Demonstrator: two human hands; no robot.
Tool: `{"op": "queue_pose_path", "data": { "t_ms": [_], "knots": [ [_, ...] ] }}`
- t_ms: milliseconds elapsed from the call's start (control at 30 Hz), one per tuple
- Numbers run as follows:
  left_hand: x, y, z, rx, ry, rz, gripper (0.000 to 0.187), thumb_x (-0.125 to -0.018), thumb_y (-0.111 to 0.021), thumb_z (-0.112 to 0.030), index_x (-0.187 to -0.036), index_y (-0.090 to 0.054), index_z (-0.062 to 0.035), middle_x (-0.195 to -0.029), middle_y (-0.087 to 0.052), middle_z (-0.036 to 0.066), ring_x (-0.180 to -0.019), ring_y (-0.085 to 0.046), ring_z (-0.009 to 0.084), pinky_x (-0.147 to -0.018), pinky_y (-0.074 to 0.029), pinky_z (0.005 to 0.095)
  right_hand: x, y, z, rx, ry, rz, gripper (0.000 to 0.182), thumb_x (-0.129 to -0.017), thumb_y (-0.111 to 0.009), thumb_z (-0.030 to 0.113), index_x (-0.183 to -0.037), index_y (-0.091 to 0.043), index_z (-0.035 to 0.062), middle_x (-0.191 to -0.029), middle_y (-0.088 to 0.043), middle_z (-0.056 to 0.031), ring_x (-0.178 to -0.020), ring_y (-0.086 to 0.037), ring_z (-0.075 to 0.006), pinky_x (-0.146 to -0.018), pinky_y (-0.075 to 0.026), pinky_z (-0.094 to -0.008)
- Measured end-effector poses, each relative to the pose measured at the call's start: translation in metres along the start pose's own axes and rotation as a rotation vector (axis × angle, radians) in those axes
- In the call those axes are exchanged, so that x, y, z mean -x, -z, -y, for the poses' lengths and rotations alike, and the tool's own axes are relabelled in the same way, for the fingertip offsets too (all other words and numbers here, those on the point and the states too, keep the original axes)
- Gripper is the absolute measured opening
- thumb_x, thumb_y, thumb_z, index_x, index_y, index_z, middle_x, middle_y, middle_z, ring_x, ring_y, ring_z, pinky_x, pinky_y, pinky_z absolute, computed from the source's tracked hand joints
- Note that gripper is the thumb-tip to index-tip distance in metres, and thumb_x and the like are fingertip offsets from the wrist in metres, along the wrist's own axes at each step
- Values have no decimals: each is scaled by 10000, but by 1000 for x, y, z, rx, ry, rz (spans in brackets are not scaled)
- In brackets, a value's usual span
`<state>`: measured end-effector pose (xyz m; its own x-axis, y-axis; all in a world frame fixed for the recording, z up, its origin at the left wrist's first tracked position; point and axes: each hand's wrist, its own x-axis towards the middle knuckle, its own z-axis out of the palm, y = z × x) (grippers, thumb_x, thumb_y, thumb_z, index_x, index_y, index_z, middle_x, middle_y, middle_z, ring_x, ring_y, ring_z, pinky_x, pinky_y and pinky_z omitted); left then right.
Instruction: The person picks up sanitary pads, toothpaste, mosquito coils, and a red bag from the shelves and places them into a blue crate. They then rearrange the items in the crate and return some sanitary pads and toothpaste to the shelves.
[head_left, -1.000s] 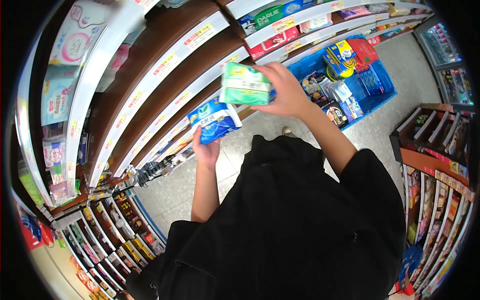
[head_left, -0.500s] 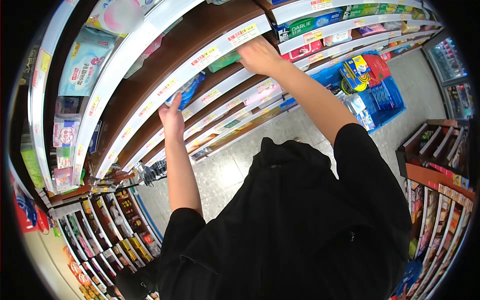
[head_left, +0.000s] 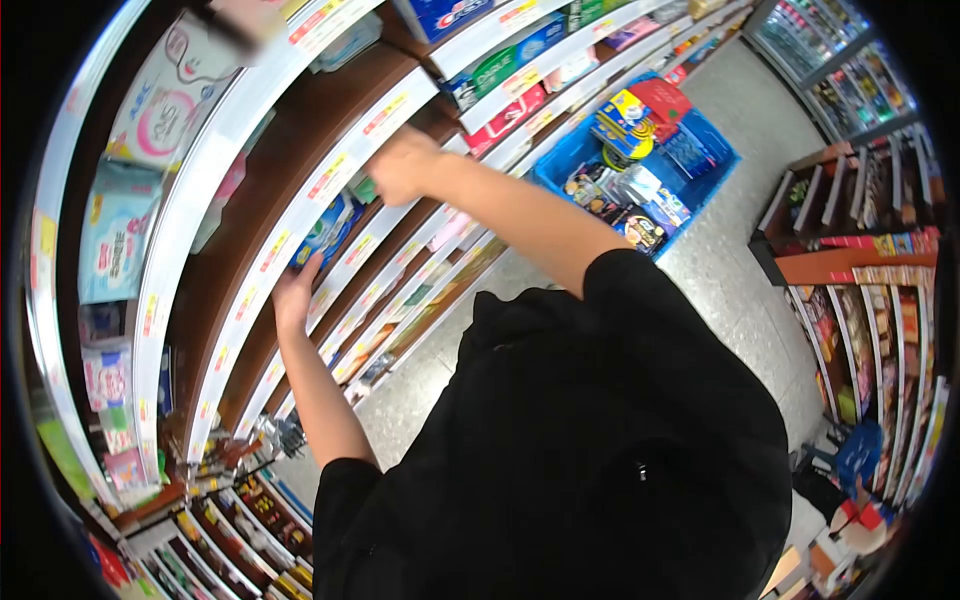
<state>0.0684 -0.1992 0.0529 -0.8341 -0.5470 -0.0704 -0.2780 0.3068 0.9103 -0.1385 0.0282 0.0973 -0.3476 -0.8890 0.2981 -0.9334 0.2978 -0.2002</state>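
Note:
My left hand [head_left: 292,298] grips the near end of a blue plastic package [head_left: 330,228], thumb on its side, on a brown shelf just under a price-label strip [head_left: 330,180]. Farther along the same shelf, my right hand [head_left: 403,167] is closed at a green package [head_left: 364,189]. Only a small part of that package shows beside the hand, and the fingertips are hidden behind the shelf edge. The two packages lie close to each other, in line along the shelf.
A blue basket [head_left: 712,190] with boxes and packs stands on the tiled floor [head_left: 715,290] to the right. Toothpaste boxes [head_left: 500,68] sit on the shelf beyond my right hand. Soft packs [head_left: 120,235] fill the upper shelf at left. A dark display rack [head_left: 840,210] stands far right.
The view has turned, so shelves and basket appear shifted. My right hand is nearer the left one and covers more of the green package. The left hand stays at the blue package.

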Motion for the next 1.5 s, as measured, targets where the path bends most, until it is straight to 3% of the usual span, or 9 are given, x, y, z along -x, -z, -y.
{"op": "queue_pose_path", "data": {
  "t_ms": [133,267,600,800,900,1067,1200,1367,1500],
  "knots": [
    [-4,-2,1,-65,-37,-19,560,-831,-765,-183,-1269,-529,75,-1217,-622,155,-1103,-587,227,-995,-414,323,5,-21,8,58,16,-351,412,-675,-667,131,-1074,-671,26,-1119,-643,-232,-1104,-600,-353,-1048,-373,-479],
    [-10,-5,4,-129,-42,22,579,-796,-797,-245,-1222,-564,69,-1166,-649,155,-1056,-616,239,-960,-444,330,12,-2,8,47,-71,0,304,-691,-645,118,-981,-673,31,-1061,-672,-204,-1046,-630,-349,-1037,-367,-489],
    [-34,-56,-8,-227,-155,57,621,-764,-808,-296,-1207,-565,65,-1148,-651,188,-1058,-627,264,-933,-465,343,20,-7,-31,149,-186,-46,517,-725,-721,127,-1206,-570,14,-1237,-576,-214,-1231,-497,-357,-1093,-325,-431],
    [-29,-57,-16,-435,-233,20,659,-734,-811,-362,-1184,-572,57,-1146,-643,219,-1074,-618,313,-927,-471,374,57,-5,-12,55,-58,-565,422,-716,-647,38,-1135,-598,17,-1118,-622,-159,-1140,-549,-327,-1053,-368,-439],
    [2,-55,-40,-713,-190,-48,678,-730,-788,-454,-1168,-583,21,-1144,-655,213,-1072,-619,380,-916,-481,418,114,-47,-11,-116,16,-565,384,-695,-635,35,-1078,-611,24,-1126,-607,-131,-1051,-560,-316,-885,-449,-442],
    [33,-51,-30,-735,-290,-179,534,-770,-797,-308,-1169,-619,-1,-1105,-689,161,-1038,-658,298,-897,-502,377,269,-105,-21,-242,-237,-233,292,-667,-616,25,-958,-626,56,-1030,-614,-107,-1011,-570,-303,-866,-466,-400],
    [32,-66,-29,-739,-238,-272,476,-753,-812,-293,-1101,-660,-6,-1071,-702,148,-1000,-672,281,-875,-507,367,384,-127,-84,-259,-621,-390,249,-665,-601,-26,-896,-637,62,-953,-626,-129,-916,-601,-348,-792,-495,-431],
    [2,-51,-2,-677,-48,-290,471,-671,-861,-250,-1050,-689,-31,-972,-733,108,-887,-703,211,-790,-528,337,466,-115,-181,-39,-1130,-489,321,-678,-666,28,-996,-621,42,-1026,-630,-156,-998,-586,-357,-859,-490,-421],
    [8,-60,-8,-480,24,-285,438,-732,-827,-114,-1101,-644,36,-1041,-710,145,-954,-680,193,-856,-511,298,473,-98,-233,-110,-1158,-382,492,-672,-736,111,-1133,-579,46,-1148,-591,-161,-1094,-541,-362,-931,-455,-425]
  ]
}}
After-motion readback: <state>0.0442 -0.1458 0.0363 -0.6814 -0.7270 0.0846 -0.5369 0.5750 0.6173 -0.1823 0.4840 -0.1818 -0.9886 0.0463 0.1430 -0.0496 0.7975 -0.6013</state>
